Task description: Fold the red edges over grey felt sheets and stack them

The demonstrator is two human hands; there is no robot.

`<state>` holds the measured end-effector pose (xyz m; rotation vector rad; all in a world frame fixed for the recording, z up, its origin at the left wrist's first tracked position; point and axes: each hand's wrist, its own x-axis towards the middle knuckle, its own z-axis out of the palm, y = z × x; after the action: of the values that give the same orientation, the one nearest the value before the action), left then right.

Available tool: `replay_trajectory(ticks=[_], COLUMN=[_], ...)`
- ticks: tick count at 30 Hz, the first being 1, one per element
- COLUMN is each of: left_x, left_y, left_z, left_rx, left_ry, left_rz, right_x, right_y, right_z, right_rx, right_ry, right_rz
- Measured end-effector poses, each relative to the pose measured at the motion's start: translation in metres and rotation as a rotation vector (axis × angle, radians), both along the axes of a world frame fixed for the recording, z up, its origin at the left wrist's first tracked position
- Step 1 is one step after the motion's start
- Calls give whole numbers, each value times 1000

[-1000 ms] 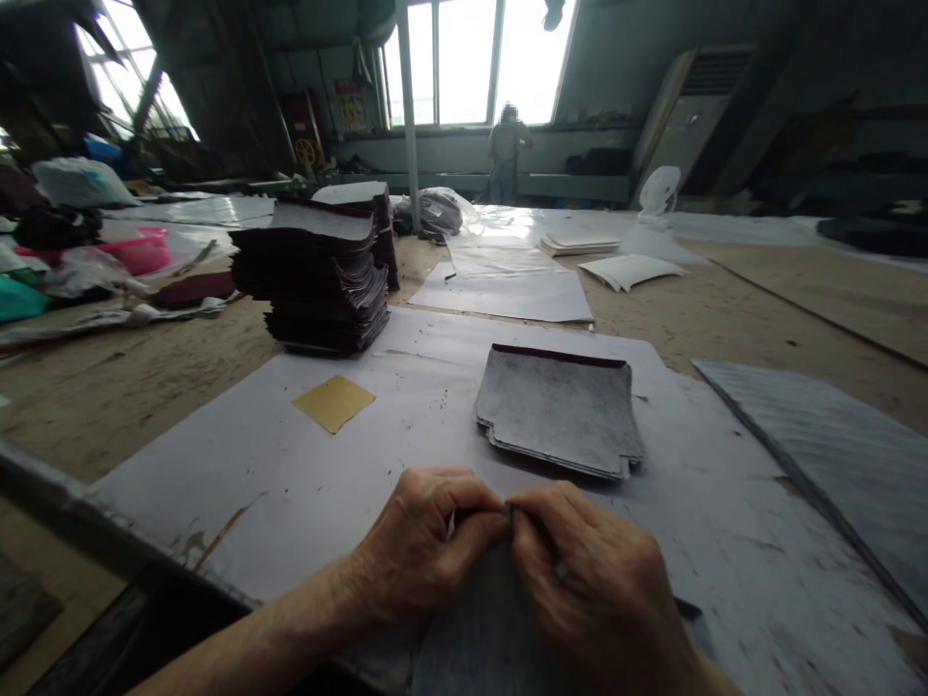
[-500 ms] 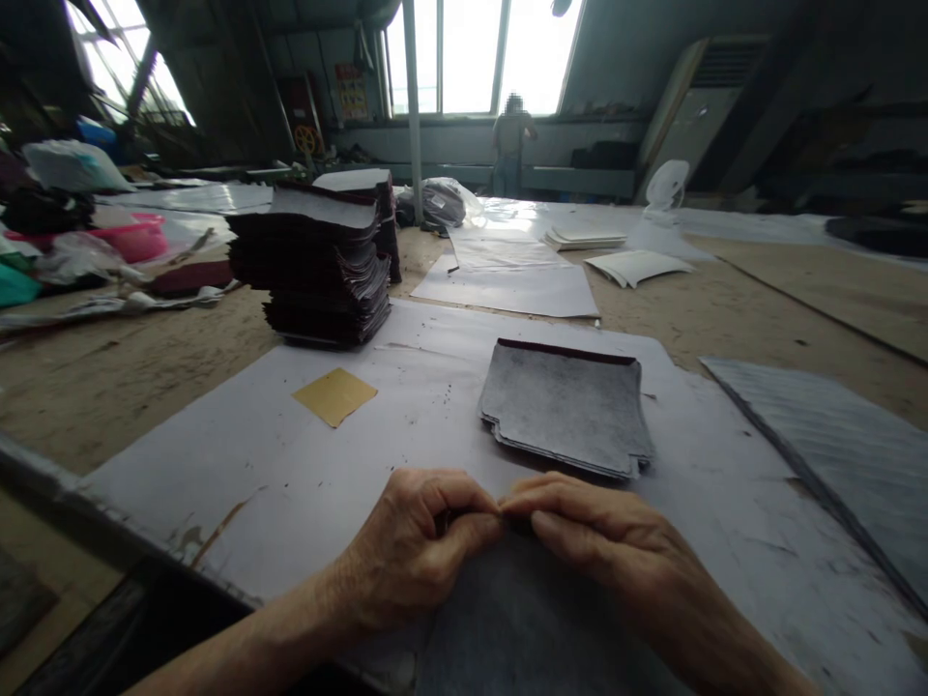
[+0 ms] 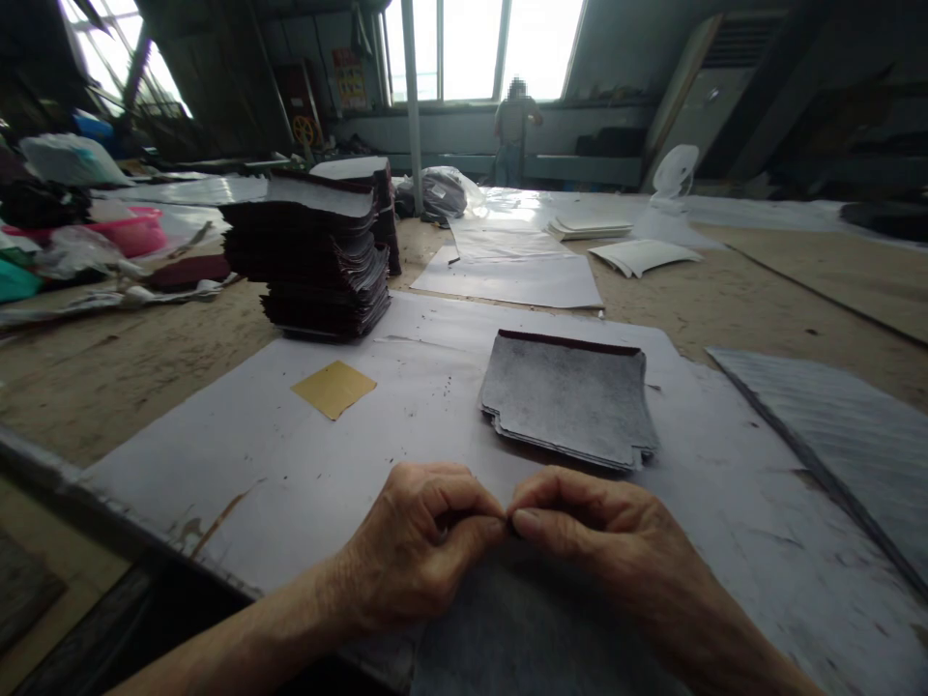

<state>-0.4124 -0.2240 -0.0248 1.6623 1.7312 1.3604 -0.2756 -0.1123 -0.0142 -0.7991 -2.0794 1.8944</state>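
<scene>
A dark grey sheet of fabric-like material (image 3: 536, 628) lies at the table's near edge, under my hands. My left hand (image 3: 427, 541) pinches its far edge between thumb and forefinger. Right beside it, my right hand (image 3: 594, 532) pinches the same edge, the two sets of fingertips nearly touching. The pinched bit itself is mostly hidden by the fingers. Just beyond my hands sits a small pile of cut grey pieces (image 3: 565, 396), notched at the near corners, with a dark maroon strip along the far edge.
White paper (image 3: 406, 454) covers the worktable. A tall stack of dark maroon pieces (image 3: 311, 261) stands back left, near a yellow square (image 3: 334, 389). Grey ribbed sheets (image 3: 833, 416) lie at the right. A person (image 3: 513, 130) stands far off by the window.
My right hand's fingers have curled from a flatter, stretched pose into a tighter pinch on the sheet's edge. My left hand stays almost in place.
</scene>
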Motion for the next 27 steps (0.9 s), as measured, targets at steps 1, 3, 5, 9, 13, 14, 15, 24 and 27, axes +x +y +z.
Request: replay_trajectory(ticks=[1,3,5,9,13,14,15,24,27], left_x=[0,0,0,1,1,1,0,-6,-5], left_y=[0,0,0,0,0,0,0,-3,0], left_z=[0,0,0,-2,-4,-4,-4,-3,2], left_rx=[9,27,43,56,81,89,95,-55,-166], left_ry=[13,38,58,94,150,165,178,68,14], left_rz=[-2,-4,-8,-18,-35,-42,-51,-217,-152], right_x=[0,0,-1,-1,-1,-1,0,7,5], right_y=[0,0,-1,-3,-6,-7,-8,1,-3], right_z=[1,2,4,4,1,0,-1,-3,-7], right_rx=[18,75,141,225,325,360,394,456,518], right_ry=[1,10,13,24,38,39,39,1,23], right_rz=[8,20,29,52,85,88,90,37,1])
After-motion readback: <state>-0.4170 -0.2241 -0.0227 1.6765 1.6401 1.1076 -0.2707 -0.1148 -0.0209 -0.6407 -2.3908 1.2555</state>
